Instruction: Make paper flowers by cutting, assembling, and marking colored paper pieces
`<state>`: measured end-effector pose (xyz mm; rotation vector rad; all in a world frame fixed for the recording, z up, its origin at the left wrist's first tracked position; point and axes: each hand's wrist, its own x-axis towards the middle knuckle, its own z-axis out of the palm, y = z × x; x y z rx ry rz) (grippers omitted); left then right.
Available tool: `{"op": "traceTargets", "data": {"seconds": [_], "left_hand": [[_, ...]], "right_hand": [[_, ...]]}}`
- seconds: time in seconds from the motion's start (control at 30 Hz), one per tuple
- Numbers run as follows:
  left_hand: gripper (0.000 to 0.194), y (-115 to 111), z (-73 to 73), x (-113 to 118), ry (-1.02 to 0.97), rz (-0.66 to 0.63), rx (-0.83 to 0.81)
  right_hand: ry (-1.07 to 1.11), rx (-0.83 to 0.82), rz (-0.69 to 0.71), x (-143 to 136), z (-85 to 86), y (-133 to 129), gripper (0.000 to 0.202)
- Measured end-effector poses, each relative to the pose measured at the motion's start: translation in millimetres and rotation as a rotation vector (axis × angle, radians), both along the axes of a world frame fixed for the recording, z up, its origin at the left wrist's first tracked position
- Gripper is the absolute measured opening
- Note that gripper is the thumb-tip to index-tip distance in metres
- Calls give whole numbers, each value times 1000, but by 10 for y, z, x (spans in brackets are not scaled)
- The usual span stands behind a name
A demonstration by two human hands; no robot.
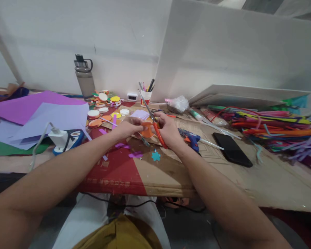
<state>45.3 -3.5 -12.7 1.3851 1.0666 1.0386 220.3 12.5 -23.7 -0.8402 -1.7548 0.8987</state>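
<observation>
Over the middle of the table, my left hand pinches an orange paper piece between thumb and fingertips. My right hand is wrapped around scissors with orange handles, whose blades point up and away from the orange piece. The right fingertips are close to the piece's right edge; whether they touch it I cannot tell. Below my hands lie a teal paper flower and purple paper scraps. Just right of my right hand is a blue glue gun with a clear stick.
Purple sheets and a power strip with a white plug lie left. Round paper pieces, a water bottle and a pen cup stand behind. At right are a black phone and coloured pipe cleaners.
</observation>
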Motion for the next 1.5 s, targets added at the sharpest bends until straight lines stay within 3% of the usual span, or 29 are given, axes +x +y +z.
{"op": "traceTargets", "data": {"seconds": [0.23,0.4,0.57,0.67,0.77,1.1,1.5], "left_hand": [[21,47,32,-79,106,187,297],[19,113,30,-204,126,316,444],[16,191,45,-274,-39,436,384],[19,236,61,-325,-300,419,191],[24,272,61,-380,-402,396,80],[19,297,-21,-360,-292,423,334],[19,290,-65,-323,-175,403,404]], "right_hand": [[31,178,-145,36,55,-21,43],[-27,179,-60,49,99,-127,38],[-219,-30,110,67,144,-259,40],[-210,-118,152,62,189,-308,37],[-209,-166,139,56,227,-329,34],[-296,-260,153,41,252,-364,33],[-319,-284,209,16,157,-392,36]]}}
